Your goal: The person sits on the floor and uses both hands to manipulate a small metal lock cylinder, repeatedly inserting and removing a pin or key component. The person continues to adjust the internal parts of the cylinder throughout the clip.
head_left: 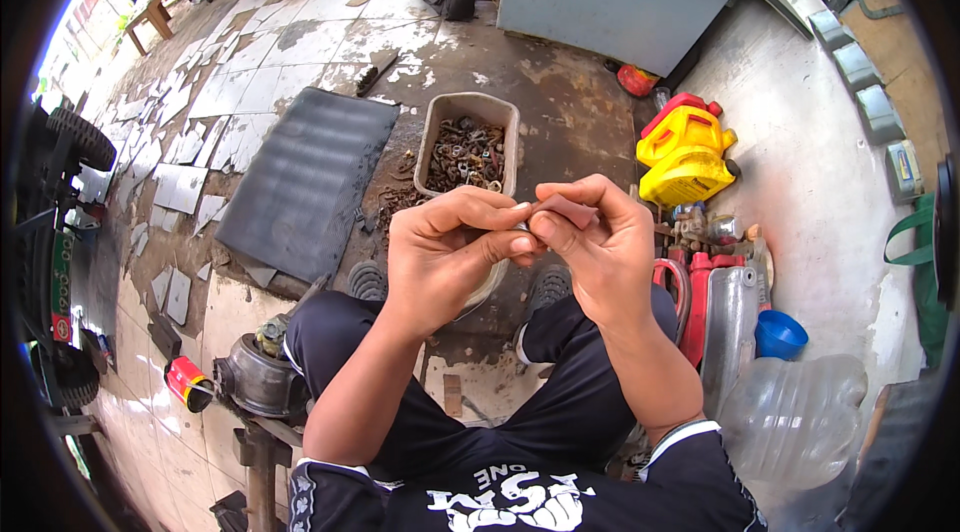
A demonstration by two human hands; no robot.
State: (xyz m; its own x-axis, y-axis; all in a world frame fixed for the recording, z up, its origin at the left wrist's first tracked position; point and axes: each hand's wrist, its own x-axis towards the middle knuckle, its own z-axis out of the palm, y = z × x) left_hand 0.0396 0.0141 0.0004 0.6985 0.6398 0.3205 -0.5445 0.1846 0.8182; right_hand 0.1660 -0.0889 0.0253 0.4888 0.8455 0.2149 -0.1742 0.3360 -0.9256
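head view: left hand [440, 257] and right hand [590, 242] each grip reddish sandpaper piece [566, 210].

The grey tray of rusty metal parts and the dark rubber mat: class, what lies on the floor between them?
In the head view, only bare stained concrete separates the tray from the mat; the loose rusty bits lie nearer the person, below the tray's near end.

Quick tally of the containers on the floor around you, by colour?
Yellow jerry cans: 2
Red jug: 1
Blue cup: 1
Clear plastic bottle: 1
Grey tub of rusty parts: 1
Total: 6
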